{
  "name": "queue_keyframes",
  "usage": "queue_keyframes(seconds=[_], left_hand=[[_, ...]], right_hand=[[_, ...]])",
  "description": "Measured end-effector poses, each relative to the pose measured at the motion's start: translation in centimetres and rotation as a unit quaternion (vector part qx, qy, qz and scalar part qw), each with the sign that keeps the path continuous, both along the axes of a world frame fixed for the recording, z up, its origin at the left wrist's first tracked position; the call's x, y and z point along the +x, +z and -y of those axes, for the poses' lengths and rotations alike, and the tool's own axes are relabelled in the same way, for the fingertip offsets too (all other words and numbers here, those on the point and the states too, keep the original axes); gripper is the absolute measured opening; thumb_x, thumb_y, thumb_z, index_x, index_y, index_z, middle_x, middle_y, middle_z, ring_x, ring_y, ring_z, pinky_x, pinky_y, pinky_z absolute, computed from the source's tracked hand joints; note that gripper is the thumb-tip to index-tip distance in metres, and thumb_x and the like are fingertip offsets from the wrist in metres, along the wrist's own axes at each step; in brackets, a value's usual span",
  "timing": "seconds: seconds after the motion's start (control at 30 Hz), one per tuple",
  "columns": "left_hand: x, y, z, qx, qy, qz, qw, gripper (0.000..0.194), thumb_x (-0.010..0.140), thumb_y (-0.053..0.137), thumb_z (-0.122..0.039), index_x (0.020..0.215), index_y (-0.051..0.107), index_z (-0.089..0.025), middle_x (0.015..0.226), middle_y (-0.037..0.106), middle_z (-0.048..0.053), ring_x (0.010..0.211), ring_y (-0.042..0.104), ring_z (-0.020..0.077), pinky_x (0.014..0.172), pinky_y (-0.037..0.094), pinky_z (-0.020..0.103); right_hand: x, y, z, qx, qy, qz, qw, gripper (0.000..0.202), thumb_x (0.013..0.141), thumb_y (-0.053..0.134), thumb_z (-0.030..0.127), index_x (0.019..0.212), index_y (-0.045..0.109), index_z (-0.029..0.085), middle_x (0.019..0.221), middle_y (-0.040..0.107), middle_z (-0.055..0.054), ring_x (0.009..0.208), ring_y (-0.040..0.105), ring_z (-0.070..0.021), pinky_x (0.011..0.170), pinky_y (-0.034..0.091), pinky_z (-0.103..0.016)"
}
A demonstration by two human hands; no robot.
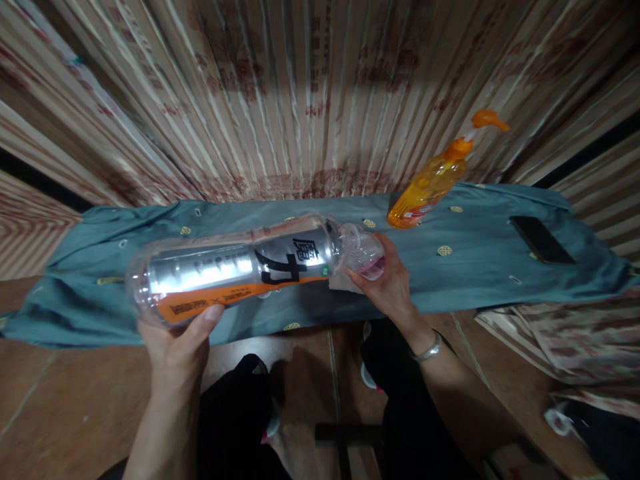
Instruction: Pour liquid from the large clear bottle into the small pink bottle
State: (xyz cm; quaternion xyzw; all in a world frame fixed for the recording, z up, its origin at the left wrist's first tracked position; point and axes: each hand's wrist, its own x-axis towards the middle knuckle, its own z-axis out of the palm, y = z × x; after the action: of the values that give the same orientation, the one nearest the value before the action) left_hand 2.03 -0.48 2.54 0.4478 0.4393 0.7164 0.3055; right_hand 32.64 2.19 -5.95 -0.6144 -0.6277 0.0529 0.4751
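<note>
A large clear plastic bottle (220,267) with a silver and orange label lies almost level in the air, its neck towards the right. My left hand (175,340) is wrapped round its base end, the thumb on the orange part. At the neck, my right hand (390,280) grips a small clear plastic container (367,253) with something pink in it. The two meet or overlap there; I cannot tell whether they touch. Just under that spot a pale, paper-like piece (343,281) shows in part.
A blue-green patterned cloth (480,267) covers the narrow table. On it, at the back right, stands an orange pump bottle (430,187); a dark phone (541,240) lies at the right. Pleated curtains (280,100) hang behind. My legs are below the front edge.
</note>
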Motion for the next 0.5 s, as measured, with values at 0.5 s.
queue_keyframes(seconds=[0.5], left_hand=[[-0.10,0.00,-0.01,0.016,-0.008,-0.017,1.000,0.043,0.052,0.095,-0.029,0.089,0.077,-0.016,0.075,0.076,0.002,0.065,0.070,0.0135,0.066,0.060,0.023]], right_hand=[[-0.01,0.00,0.01,-0.007,-0.002,-0.003,1.000,0.084,0.072,0.082,0.055,0.141,0.049,0.020,0.138,0.063,-0.017,0.126,0.064,-0.0345,0.106,0.055,-0.055]])
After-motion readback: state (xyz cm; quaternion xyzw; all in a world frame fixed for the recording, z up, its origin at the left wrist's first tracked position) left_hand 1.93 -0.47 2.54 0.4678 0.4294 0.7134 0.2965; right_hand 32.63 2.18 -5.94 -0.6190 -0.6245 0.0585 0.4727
